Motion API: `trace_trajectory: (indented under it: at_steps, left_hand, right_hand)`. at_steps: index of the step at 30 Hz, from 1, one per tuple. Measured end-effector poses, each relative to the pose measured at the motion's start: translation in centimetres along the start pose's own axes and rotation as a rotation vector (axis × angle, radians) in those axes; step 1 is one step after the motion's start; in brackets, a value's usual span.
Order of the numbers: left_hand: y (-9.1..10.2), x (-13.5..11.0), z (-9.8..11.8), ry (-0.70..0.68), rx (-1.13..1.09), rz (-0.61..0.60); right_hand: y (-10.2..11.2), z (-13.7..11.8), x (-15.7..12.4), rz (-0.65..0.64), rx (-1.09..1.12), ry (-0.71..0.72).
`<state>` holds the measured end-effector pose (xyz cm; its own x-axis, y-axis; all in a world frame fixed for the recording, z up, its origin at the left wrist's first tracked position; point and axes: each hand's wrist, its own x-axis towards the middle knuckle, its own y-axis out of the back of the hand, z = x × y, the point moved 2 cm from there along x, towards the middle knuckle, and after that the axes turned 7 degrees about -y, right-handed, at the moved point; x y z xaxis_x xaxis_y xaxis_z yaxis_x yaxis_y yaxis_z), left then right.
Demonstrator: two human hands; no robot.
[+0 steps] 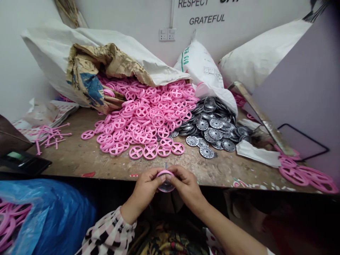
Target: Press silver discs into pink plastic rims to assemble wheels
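Both hands meet in front of the table's near edge, gripping one small pink wheel [165, 173] with a dark disc set against its face. My left hand [145, 187] pinches its left side, and my right hand [189, 187] pinches its right side; both thumbs press on the disc. The thumbs and fingers cover part of the wheel. Beyond them on the table lies a big heap of pink spoked wheels [143, 111]. To its right is a pile of silver-grey hubcap-like discs [215, 134].
An opened white sack [124, 46] lies behind the pink wheels; another sack [196, 56] stands behind the discs. Pink sticks [50, 136] lie at left near a dark device [25, 163]. Larger pink rings [294, 175] sit at right. A blue bag [61, 216] is at lower left.
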<state>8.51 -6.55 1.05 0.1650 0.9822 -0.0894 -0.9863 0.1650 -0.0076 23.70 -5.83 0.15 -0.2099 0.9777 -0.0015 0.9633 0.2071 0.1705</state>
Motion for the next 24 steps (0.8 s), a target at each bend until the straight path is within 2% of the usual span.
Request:
trace_trajectory:
  at_steps: [4,5,7,10,12,14,16,18,21,24]
  left_hand:
    - [1.7,0.4,-0.3,0.052,0.213,-0.137]
    - [2.4,0.7,-0.3,0.046,0.288,-0.122]
    - [3.6,1.4,-0.4,-0.030,0.500,-0.017]
    - [4.6,2.9,-0.6,-0.185,0.947,0.138]
    - [4.6,3.9,-0.9,-0.216,1.193,0.145]
    - [4.5,4.8,-1.2,-0.224,1.338,0.111]
    - [4.3,5.1,-1.1,-0.253,1.397,0.064]
    - [4.1,4.8,-0.7,-0.298,1.394,0.028]
    - [3.7,3.6,0.3,-0.335,1.320,-0.049]
    - [3.5,2.7,0.8,-0.283,1.191,-0.072]
  right_hand:
    - [-0.5,1.5,-1.4,-0.120,-0.207,-0.005]
    - [-0.7,1.7,-2.0,-0.157,-0.297,0.013]
    - [-1.0,1.9,-3.2,-0.215,-0.481,0.070]
    - [-0.6,1.4,-4.0,-0.237,-0.697,0.202]
    - [0.9,1.0,-3.2,-0.149,-0.798,0.276]
    - [3.7,0.9,-1.4,0.036,-0.893,0.280]
    - [7.0,1.2,0.8,0.236,-1.013,0.201]
    - [10.2,1.9,2.8,0.424,-1.181,0.014]
    - [13.3,3.1,4.7,0.481,-1.338,-0.204]
    - [14.8,4.1,5.7,0.450,-1.272,-0.295]
